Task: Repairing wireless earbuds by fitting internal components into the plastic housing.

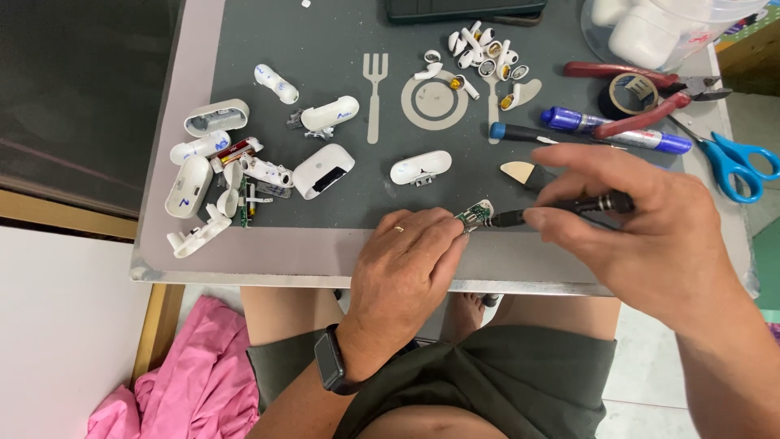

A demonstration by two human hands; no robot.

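Pinching a small green circuit board between fingertips, the left hand rests on the near edge of the grey place mat printed with a pale fork-and-plate design, which covers the table. Left fingers closed around the board; a ring and a dark wrist band show. Right hand grips a slim black screwdriver held nearly level, its tip touching the board's right side.

Landmark: the printed plate circle on the mat.
- Just right of and above the circle: a heap of small white earbud parts, some with yellow centres.
- Further right: blue-and-black-handled driver, blue marker pen, red-handled pliers lying over a roll of tape, blue-handled scissors at the mat's far right.
- Below the circle: one white oval plastic case shell, apart from the left hand.
- Well left of the circle: a scatter of white case shells and opened halves, some with blue pen marks, with loose innards among them.
- Upper right of the circle: clear plastic tub holding white pieces.
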